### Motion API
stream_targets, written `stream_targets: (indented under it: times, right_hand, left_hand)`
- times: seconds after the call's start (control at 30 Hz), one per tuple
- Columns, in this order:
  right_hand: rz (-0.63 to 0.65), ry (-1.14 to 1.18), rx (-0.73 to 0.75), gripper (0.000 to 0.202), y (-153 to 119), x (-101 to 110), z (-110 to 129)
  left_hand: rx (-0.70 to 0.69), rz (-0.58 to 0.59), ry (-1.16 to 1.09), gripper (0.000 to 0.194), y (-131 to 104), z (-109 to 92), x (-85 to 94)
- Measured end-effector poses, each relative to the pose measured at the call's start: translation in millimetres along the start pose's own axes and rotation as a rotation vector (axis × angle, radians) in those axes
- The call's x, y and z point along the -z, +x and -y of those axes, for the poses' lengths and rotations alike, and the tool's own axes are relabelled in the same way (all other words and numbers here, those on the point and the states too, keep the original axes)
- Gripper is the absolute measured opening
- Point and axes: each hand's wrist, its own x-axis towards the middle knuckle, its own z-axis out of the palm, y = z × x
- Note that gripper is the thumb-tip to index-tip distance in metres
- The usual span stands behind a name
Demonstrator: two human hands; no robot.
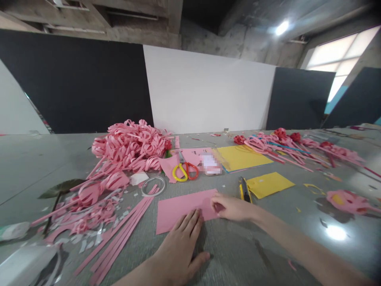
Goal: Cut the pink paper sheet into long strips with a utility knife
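A rectangular pink paper sheet (pixel 181 206) lies flat on the grey table in front of me. My left hand (pixel 186 242) rests on its lower edge, fingers stretched out and thumb apart on the table. At the sheet's right end, my right hand (pixel 228 205) has curled fingers pinching the edge. Just beyond that hand lies a yellow-and-black utility knife (pixel 245 190) beside a folded yellow paper (pixel 270 184). Scissors (pixel 186 171) with yellow and red handles lie behind the sheet, near a clear tape ring (pixel 152 186). Long pink paper strips (pixel 127 234) fan out to the left.
A large heap of looped pink paper (pixel 131 143) stands at the back left, with paper scraps (pixel 86 222) before it. A pixelated phone-like object (pixel 211 163) lies near yellow sheets (pixel 244 157). Pink paper flowers (pixel 282 145) lie at the back right. Upright panels (pixel 208 87) stand behind.
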Motion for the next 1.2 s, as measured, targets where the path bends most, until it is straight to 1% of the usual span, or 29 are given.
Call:
stream_targets:
  times: [0.07,0.17,0.43,0.5,0.63,0.77,0.83,0.9,0.97,1.0,1.07,1.13,1.2]
  right_hand:
    - [0.051,-0.013,-0.049,0.018,-1,6,-3]
    - [0.106,-0.014,-0.063,0.019,-2,12,-8]
    - [0.223,0.028,0.027,0.022,-1,22,-20]
    - [0.232,0.016,0.057,0.024,-2,23,-22]
    - [0.208,0.004,0.107,0.029,-3,26,-26]
    - [0.196,-0.021,0.1,0.037,-5,26,-26]
    - [0.132,-0.051,0.092,0.035,-5,24,-21]
    - [0.015,-0.084,0.093,0.031,-5,22,-12]
    - [-0.086,-0.112,0.112,0.026,-5,18,-1]
    - [-0.112,-0.121,0.139,0.026,-5,15,4]
    - [-0.106,-0.119,0.224,0.029,-4,9,12]
    - [-0.068,-0.122,0.299,0.034,-4,2,17]
    - [-0.046,-0.166,0.328,0.038,-3,-5,19]
  left_hand:
    - [0.004,0.005,-0.003,0.065,0,0,0.6]
    - [0.01,0.01,-0.007,0.065,0,0,0.7]
    - [0.02,0.032,-0.012,0.065,1,-2,3.3]
    - [0.018,0.033,-0.007,0.064,1,-2,4.2]
    - [0.004,0.008,0.003,0.063,0,-2,5.0]
    - [-0.01,-0.014,0.005,0.063,-1,0,3.6]
    - [-0.021,-0.038,-0.001,0.063,-1,1,2.2]
    - [-0.031,-0.074,-0.014,0.06,-2,1,1.3]
    - [-0.05,-0.129,-0.037,0.052,-2,-1,1.9]
    - [-0.068,-0.158,-0.049,0.047,-2,-2,2.9]
    - [-0.121,-0.199,-0.061,0.037,-2,-4,5.8]
    - [-0.177,-0.214,-0.04,0.029,-2,-7,8.2]
    - [-0.211,-0.227,0.024,0.023,-2,-9,8.3]
